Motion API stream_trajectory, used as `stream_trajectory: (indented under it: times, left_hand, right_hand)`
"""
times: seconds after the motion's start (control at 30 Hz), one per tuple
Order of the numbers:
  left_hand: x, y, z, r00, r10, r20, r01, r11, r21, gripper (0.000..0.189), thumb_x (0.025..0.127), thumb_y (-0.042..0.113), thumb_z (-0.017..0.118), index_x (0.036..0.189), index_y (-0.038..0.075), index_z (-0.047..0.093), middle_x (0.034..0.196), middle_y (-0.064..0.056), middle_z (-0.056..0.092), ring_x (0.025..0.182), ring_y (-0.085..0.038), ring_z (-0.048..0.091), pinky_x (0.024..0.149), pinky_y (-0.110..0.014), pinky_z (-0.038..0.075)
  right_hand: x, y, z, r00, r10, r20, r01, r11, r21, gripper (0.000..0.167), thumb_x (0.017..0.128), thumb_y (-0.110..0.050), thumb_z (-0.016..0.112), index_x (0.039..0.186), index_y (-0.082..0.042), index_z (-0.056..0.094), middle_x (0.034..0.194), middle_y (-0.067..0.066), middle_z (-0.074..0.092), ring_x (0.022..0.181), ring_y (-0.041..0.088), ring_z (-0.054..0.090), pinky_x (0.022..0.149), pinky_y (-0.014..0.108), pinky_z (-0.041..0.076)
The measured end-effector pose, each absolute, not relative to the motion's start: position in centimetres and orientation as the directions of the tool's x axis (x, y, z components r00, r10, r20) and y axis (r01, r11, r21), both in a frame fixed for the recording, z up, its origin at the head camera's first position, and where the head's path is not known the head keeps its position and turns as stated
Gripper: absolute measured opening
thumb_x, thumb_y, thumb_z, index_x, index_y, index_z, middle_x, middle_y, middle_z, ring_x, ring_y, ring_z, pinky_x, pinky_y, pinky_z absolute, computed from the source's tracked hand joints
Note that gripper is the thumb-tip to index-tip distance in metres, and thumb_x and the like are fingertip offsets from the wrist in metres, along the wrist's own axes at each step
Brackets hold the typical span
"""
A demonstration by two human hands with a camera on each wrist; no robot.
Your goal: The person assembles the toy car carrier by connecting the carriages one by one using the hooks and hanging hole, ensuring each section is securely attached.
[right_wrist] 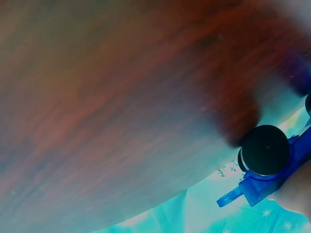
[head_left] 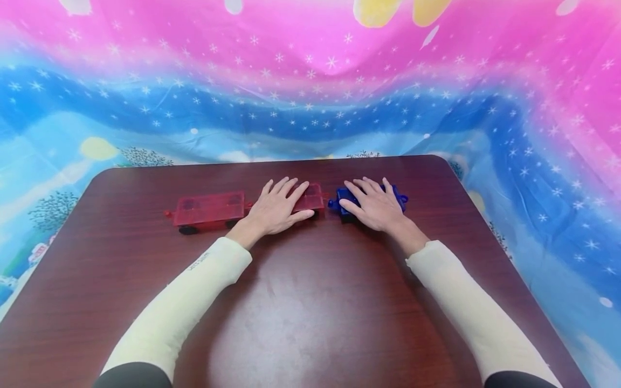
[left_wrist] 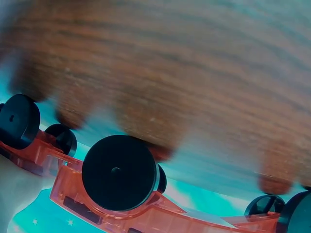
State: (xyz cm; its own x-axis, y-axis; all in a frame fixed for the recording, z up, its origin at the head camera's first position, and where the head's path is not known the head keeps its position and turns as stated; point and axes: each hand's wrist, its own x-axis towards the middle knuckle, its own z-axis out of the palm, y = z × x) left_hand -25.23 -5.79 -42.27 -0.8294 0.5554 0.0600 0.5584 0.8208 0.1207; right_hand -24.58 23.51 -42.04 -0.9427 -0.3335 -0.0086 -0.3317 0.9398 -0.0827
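Note:
In the head view my left hand (head_left: pixel 278 207) lies flat on a small red translucent toy car (head_left: pixel 315 198), with its fingers spread over the top and its thumb along the near side. A longer red car (head_left: pixel 208 209) with black wheels stands coupled to its left. My right hand (head_left: pixel 373 207) rests with straight fingers on a blue toy car (head_left: pixel 399 197), a small gap to the right of the red one. The left wrist view shows the red car (left_wrist: pixel 146 213) and a black wheel (left_wrist: pixel 119 172) close up. The right wrist view shows the blue car (right_wrist: pixel 272 179).
The cars stand near the far edge of a dark wooden table (head_left: pixel 310 302) with rounded corners. A pink and blue starry cloth (head_left: pixel 310 81) hangs behind the table and falls around it. Both forearms in cream sleeves reach over the near part.

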Motion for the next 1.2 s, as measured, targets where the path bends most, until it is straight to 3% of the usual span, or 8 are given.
stream_trajectory:
  times: [0.87,1.2]
  left_hand:
    - [-25.4,-5.8,-42.2,-0.817,0.575,0.049,0.577,0.812,0.090,0.086,0.096,0.075,0.037,0.164,0.024,0.021,0.165,-0.012,0.026,0.152,-0.033,0.020,0.121,-0.057,0.011]
    - [-25.4,-5.6,-41.9,-0.822,0.570,-0.010,0.568,0.820,0.067,0.088,0.096,0.077,0.035,0.164,0.024,0.020,0.165,-0.012,0.026,0.154,-0.033,0.013,0.122,-0.057,0.005]
  right_hand:
    - [-25.7,23.0,-41.9,-0.940,-0.342,-0.010,-0.340,0.937,-0.077,0.086,0.098,-0.077,0.018,0.163,-0.022,0.027,0.163,0.010,0.031,0.152,0.034,0.019,0.119,0.063,0.001]
    - [-25.6,22.7,-41.6,-0.943,-0.332,-0.025,-0.329,0.941,-0.084,0.086,0.098,-0.077,0.021,0.163,-0.022,0.025,0.164,0.012,0.029,0.153,0.034,0.016,0.119,0.062,-0.002]
